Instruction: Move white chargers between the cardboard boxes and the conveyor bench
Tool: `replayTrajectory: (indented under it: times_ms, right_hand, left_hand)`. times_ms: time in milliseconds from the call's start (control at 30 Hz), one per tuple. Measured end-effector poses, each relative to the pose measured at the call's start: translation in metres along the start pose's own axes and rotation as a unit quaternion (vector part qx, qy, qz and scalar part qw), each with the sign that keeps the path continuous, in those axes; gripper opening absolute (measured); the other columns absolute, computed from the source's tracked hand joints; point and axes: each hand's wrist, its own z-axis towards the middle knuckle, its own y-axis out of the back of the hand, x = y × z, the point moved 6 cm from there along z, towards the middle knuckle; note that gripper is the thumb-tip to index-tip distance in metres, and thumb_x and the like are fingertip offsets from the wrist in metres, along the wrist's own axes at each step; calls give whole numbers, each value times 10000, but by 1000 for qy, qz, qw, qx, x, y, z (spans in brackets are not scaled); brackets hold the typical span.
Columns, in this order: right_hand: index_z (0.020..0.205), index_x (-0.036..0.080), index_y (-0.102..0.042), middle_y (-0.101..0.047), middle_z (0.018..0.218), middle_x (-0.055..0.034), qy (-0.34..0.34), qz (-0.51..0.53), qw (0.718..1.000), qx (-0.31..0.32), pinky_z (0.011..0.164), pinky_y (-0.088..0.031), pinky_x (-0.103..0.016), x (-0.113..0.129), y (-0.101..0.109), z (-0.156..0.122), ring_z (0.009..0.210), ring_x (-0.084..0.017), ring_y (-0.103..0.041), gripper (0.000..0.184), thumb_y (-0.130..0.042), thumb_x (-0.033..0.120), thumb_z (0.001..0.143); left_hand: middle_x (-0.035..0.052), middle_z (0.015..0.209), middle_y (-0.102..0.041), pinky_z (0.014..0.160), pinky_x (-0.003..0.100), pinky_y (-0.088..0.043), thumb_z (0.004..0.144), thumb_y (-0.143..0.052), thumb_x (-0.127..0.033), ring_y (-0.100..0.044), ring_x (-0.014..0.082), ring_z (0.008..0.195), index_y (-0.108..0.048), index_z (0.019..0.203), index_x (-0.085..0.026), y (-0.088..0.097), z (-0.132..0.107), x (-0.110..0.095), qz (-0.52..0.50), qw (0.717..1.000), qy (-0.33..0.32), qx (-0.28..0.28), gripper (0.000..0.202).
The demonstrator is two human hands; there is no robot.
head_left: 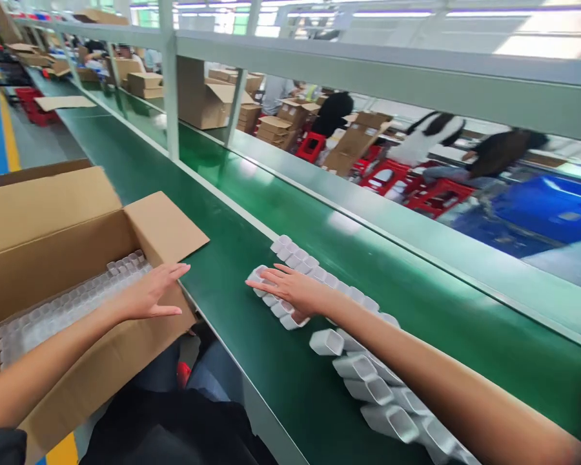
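Note:
My right hand [295,290] lies flat with fingers stretched out on a row of small white square cups [300,261] lined up on the green belt [290,213]. More white cups [368,387] lie tipped on their sides along my right forearm. My left hand [151,292] hovers open, fingers straight, above the front edge of an open cardboard box [43,219]. Inside the box sits a packed layer of the same clear-white cups [68,303]. Neither hand holds anything.
The green belt runs from near right to far left, edged by a pale rail and a metal frame post [170,84]. Cardboard boxes [208,103] stand beyond it. Other people sit among red stools [392,174] at the far side. A flat cardboard sheet [64,102] lies further along the belt.

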Motion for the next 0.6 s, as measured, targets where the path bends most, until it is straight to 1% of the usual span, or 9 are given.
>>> replayTrajectory:
  times_ms: [67,133,200,267,367,433,500,533,600]
  right_hand:
    - [1542,223,-274,-535,1326,-160,-9,23,999,-26,1061,-386,-498,-8,7,1,1228,-370,-513,1205,-793,171,456]
    - [1528,228,-294,-526,1314,-156,-25,55,995,-74,1037,-412,-494,-18,25,7,1202,-369,-525,1112,-755,207,517]
    - [1521,251,-271,-498,1339,-149,-34,97,986,-133,1041,-411,-495,-23,53,26,1238,-364,-499,1021,-718,273,603]
    - [1494,256,-272,-483,1340,-143,-17,150,972,-182,1050,-407,-490,-16,86,64,1258,-349,-480,934,-690,335,662]
    - [1386,211,-384,-508,1268,-130,35,235,950,-205,1033,-424,-468,20,124,164,1199,-322,-507,823,-695,347,637]
    - [1322,185,-434,-523,1260,-120,48,277,941,-187,1019,-432,-448,52,133,249,1168,-305,-519,784,-707,342,604]
    - [1319,193,-441,-514,1311,-105,-9,305,944,-127,1043,-413,-385,81,121,334,1220,-278,-491,775,-728,337,613]
    - [1324,228,-439,-500,1347,-82,-81,311,944,-79,1070,-383,-351,91,107,371,1267,-258,-459,767,-741,346,629]
    - [1337,188,-442,-485,1371,-143,-155,307,939,-25,1071,-374,-382,112,79,428,1295,-296,-445,772,-748,417,666]
  left_hand:
    - [136,1535,-344,1164,485,-341,918,-545,-531,-364,300,1404,-82,1555,-280,-6,-49,16,28,999,45,-2,827]
    - [159,1546,-315,1138,483,-375,922,-533,-533,-373,311,1398,-13,1556,-268,-18,-91,29,46,994,97,13,862]
    - [177,1550,-299,1107,476,-407,925,-524,-523,-400,319,1379,43,1552,-262,-32,-119,38,58,987,141,44,885]
    - [176,1539,-318,1080,457,-433,933,-518,-475,-426,313,1356,44,1552,-256,-41,-132,41,67,980,173,70,864]
    - [171,1496,-371,1013,429,-484,927,-527,-397,-470,309,1305,-94,1551,-269,-44,-129,38,96,971,197,93,771]
    - [180,1470,-387,946,421,-516,922,-535,-392,-503,316,1257,-187,1535,-288,-44,-122,34,121,968,196,100,713]
    - [187,1462,-386,896,416,-530,921,-535,-403,-521,317,1225,-217,1523,-298,-45,-117,31,132,969,187,97,689]
    - [191,1460,-385,879,414,-532,917,-541,-405,-526,316,1213,-220,1520,-295,-45,-116,30,133,970,182,91,691]
    - [193,1465,-381,853,407,-532,906,-559,-381,-538,310,1190,-268,1496,-285,-47,-116,28,130,973,175,73,665]
